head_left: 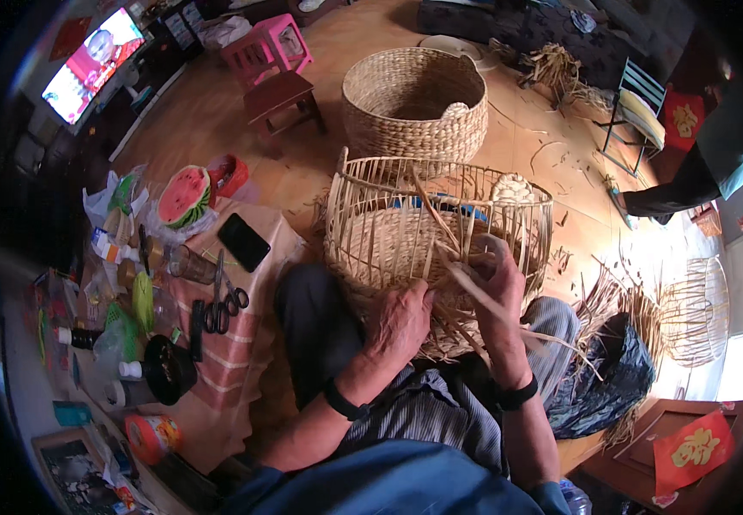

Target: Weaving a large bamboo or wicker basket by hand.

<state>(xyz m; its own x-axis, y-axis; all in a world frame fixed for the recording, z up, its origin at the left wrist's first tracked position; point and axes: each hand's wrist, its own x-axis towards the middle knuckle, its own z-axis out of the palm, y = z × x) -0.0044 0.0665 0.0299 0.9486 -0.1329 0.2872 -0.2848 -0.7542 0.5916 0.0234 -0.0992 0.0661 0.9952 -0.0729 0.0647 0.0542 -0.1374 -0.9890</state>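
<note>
A half-woven basket [354, 193] stands between my knees, its upper frame of thin upright rods bare and its lower part filled with dried plant strands. At its near side my left hand [401, 322] is closed, fingertips pinched against the weave; what lies between them is hidden. Just to the right, my right hand [500, 287] is closed around dried plant strands [474, 287], one of them smeared by motion. Loose strand ends stick out below and beside this hand. A pale woven knob-like handle [513, 189] shows on the basket's far right rim.
A fully woven basket [371, 129] stands beyond. On the left table lie scissors [221, 309], a phone [243, 242] and a cut watermelon [184, 196]. Strand bundles [637, 313] and a black plastic bag [616, 378] are at right. A person's leg [676, 196] shows far right.
</note>
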